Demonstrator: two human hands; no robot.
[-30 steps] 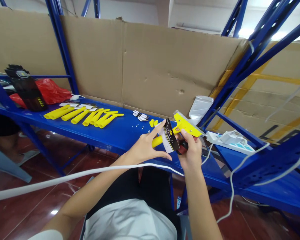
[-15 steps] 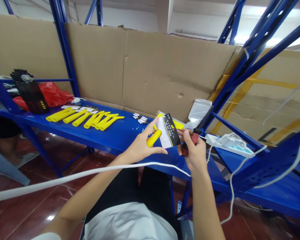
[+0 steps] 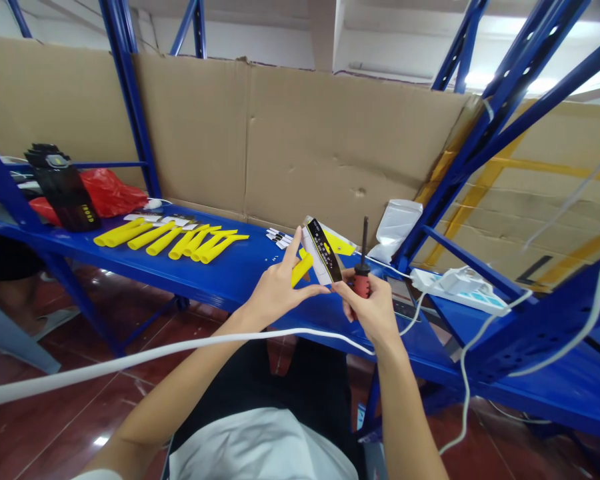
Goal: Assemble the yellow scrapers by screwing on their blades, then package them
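Observation:
My left hand (image 3: 275, 293) grips a tool with a tubular yellow handle (image 3: 301, 269) and a black-and-white printed card (image 3: 324, 250) at its head. Its index finger and thumb reach along opposite sides of the card. My right hand (image 3: 373, 307) is closed around a red-handled tool (image 3: 361, 283) with a thin dark shaft pointing up; I cannot tell whether it is a screwdriver or a soldering iron. The right thumb and fingers meet the card's lower right corner. Behind the card lies a flat yellow-and-clear piece (image 3: 341, 244).
Several yellow-handled tools (image 3: 180, 241) lie in a row on the blue bench (image 3: 230, 283). Small black-and-white pieces (image 3: 279, 237) rest nearby. A black bottle (image 3: 63, 190) and red bag (image 3: 111, 193) stand left. A power strip (image 3: 460, 292) is right; a white cable (image 3: 180, 347) crosses in front.
The red-handled tool has swung from leaning right to nearly upright. My right hand has moved left to the card's corner, and the card has turned more edge-on.

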